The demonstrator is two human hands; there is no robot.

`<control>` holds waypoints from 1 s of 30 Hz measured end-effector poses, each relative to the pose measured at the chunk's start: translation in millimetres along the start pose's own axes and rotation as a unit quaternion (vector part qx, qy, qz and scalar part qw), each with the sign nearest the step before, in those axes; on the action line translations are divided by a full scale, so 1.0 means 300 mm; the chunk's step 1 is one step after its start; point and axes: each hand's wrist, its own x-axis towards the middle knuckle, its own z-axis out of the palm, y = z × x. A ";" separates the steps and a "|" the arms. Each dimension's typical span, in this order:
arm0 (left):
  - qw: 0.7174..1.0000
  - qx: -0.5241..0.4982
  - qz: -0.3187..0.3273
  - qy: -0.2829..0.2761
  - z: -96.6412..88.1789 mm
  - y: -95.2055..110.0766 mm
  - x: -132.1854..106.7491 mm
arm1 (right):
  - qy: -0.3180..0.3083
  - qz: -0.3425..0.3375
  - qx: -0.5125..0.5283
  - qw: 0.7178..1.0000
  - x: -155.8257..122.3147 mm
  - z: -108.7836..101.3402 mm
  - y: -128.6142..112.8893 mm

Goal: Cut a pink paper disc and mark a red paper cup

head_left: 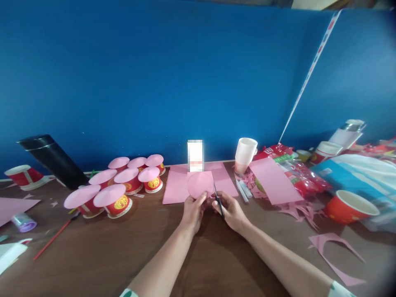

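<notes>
My left hand [194, 212] pinches the lower edge of a pink paper sheet [200, 183] on which a circle outline is drawn. Closed around the dark handles of a pair of scissors [219, 203], my right hand [232, 212] holds the blades at the sheet's right edge. Beneath and behind lies a stack of larger pink paper [176, 185]. To the left stand several upturned red paper cups [119, 205], each topped with a shallow pink paper cone [109, 194].
A stack of white paper cups [245, 152] and white sticks [243, 190] stand right of the paper. Pink scraps [337, 255], red plastic packaging [309, 177] and an orange cup [351, 206] crowd the right. At left are a black flask [55, 161] and a red brush [52, 239]. A blue wall [198, 74] rises behind.
</notes>
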 end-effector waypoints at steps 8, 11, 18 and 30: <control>1.000 -0.004 0.001 0.003 -0.004 -0.004 0.004 | -0.003 -0.010 0.011 1.000 0.001 0.004 -0.004; 1.000 -0.017 0.001 0.010 -0.002 -0.001 0.003 | -0.002 -0.009 0.008 1.000 0.001 0.002 -0.003; 1.000 -0.014 -0.003 0.007 0.006 0.004 -0.003 | -0.007 -0.015 -0.008 1.000 0.000 0.003 -0.011; 0.997 -0.055 -0.016 0.042 -0.013 0.010 0.009 | 0.002 0.008 -0.027 1.000 0.006 -0.046 0.000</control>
